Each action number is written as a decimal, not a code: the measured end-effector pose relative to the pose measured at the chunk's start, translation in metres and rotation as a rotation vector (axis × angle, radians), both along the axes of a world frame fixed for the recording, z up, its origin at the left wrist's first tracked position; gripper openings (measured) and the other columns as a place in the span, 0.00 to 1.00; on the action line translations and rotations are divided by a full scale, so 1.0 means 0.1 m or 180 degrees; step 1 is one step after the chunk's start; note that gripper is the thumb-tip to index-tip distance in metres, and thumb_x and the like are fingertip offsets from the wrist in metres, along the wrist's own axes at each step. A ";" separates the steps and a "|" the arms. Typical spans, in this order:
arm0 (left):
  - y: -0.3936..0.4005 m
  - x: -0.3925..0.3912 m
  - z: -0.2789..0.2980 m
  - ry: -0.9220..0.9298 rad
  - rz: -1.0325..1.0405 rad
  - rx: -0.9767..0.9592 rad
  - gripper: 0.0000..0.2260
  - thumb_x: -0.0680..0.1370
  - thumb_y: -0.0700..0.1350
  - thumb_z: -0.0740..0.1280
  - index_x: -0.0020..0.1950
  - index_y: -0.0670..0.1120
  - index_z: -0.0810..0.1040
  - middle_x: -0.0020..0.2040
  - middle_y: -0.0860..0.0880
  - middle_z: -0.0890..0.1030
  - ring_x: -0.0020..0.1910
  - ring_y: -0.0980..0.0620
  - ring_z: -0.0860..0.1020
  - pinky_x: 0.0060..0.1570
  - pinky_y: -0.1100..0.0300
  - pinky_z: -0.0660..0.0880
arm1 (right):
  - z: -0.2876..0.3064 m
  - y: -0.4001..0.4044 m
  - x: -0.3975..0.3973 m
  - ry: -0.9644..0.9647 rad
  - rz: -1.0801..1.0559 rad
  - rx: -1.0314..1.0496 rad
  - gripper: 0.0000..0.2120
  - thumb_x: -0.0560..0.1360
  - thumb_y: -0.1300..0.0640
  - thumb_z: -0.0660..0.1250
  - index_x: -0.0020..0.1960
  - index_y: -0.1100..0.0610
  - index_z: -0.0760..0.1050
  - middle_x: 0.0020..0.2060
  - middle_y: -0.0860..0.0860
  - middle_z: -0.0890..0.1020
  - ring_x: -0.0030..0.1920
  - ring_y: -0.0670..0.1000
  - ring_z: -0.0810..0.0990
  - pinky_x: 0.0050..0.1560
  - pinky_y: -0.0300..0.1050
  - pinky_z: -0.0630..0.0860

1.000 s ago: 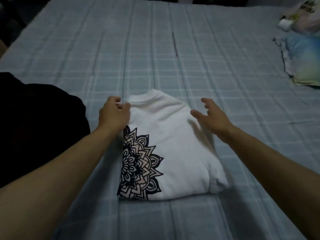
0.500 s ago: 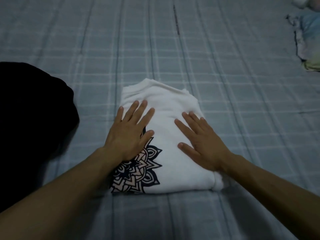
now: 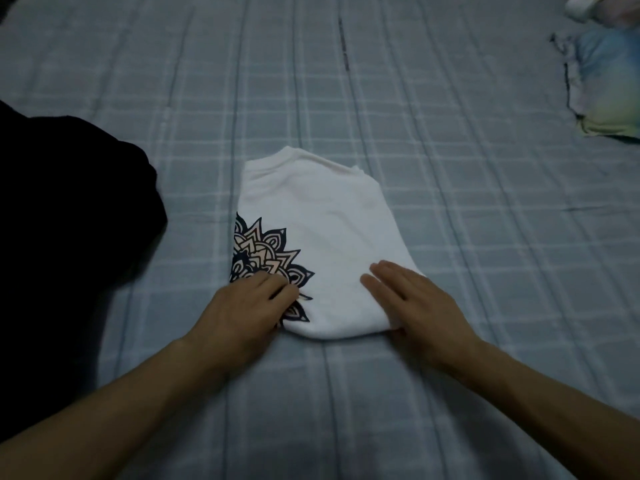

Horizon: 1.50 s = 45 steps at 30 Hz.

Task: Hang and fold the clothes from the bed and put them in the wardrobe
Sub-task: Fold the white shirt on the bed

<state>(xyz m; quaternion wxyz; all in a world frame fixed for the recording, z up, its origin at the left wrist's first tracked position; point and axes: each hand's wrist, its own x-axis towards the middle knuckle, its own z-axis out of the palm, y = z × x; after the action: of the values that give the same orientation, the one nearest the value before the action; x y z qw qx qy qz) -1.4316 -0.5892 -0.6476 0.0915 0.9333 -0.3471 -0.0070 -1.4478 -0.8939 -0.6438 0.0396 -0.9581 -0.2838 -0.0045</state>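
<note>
folded white t-shirt (image 3: 322, 237) lying on the checked bed (image 3: 450, 202), extending away beyond both hands: left hand (image 3: 242, 306) and right hand (image 3: 415, 299), fingers nearly straight and gripping nothing, press its near corners, apparently to flatten the last fold.

We see only our own two forearms and hands. Both arms are bare from the lower frame edge to the wrist, with no sleeve in view. The left hand (image 3: 242, 308) and the right hand (image 3: 414, 301) are bare as well, the wrists likewise. The light is dim, so finer detail such as nails stays unclear.
</note>
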 end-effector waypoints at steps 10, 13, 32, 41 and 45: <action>-0.01 -0.37 0.27 -0.0317 0.0228 -0.0078 0.16 0.61 0.34 0.76 0.45 0.46 0.78 0.42 0.47 0.77 0.37 0.45 0.76 0.29 0.57 0.67 | 0.28 0.07 -0.20 0.0172 -0.0158 -0.0324 0.25 0.62 0.62 0.74 0.57 0.54 0.75 0.49 0.51 0.78 0.45 0.56 0.78 0.36 0.47 0.73; 0.01 -0.67 0.36 -0.0053 0.0217 -0.0094 0.15 0.64 0.36 0.74 0.45 0.48 0.76 0.42 0.49 0.76 0.38 0.46 0.76 0.28 0.58 0.69 | 0.38 0.03 -0.52 0.0487 -0.0212 -0.0378 0.25 0.63 0.58 0.75 0.57 0.51 0.72 0.49 0.49 0.78 0.45 0.55 0.78 0.38 0.48 0.74; 0.22 -0.81 0.82 0.1598 0.0658 -0.0875 0.07 0.71 0.50 0.65 0.49 0.56 0.75 0.37 0.56 0.79 0.37 0.60 0.76 0.41 0.59 0.73 | 1.07 -0.07 -0.64 0.1645 -0.0087 0.0371 0.29 0.63 0.42 0.59 0.60 0.53 0.77 0.54 0.52 0.80 0.54 0.53 0.78 0.56 0.46 0.73; 0.00 -0.27 0.40 -0.0078 0.1512 -0.0391 0.14 0.78 0.45 0.65 0.64 0.44 0.77 0.58 0.43 0.80 0.57 0.40 0.76 0.57 0.47 0.70 | 0.49 0.29 -0.11 0.0182 -0.0887 0.0580 0.21 0.77 0.54 0.63 0.68 0.59 0.73 0.64 0.59 0.76 0.64 0.61 0.74 0.66 0.52 0.69; -0.21 -0.62 0.18 -0.0075 0.0746 -0.0356 0.25 0.80 0.55 0.54 0.72 0.42 0.71 0.72 0.41 0.72 0.71 0.41 0.69 0.69 0.46 0.67 | 0.22 0.51 -0.57 0.0516 -0.0379 0.0232 0.34 0.80 0.37 0.48 0.79 0.57 0.55 0.78 0.58 0.56 0.78 0.58 0.52 0.77 0.56 0.51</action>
<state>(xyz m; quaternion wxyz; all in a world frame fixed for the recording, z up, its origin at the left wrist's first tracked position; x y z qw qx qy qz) -1.4938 -0.6102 -0.6292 0.1395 0.9609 -0.2366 0.0341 -1.5048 -0.8430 -0.6218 0.0969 -0.9684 -0.2219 0.0604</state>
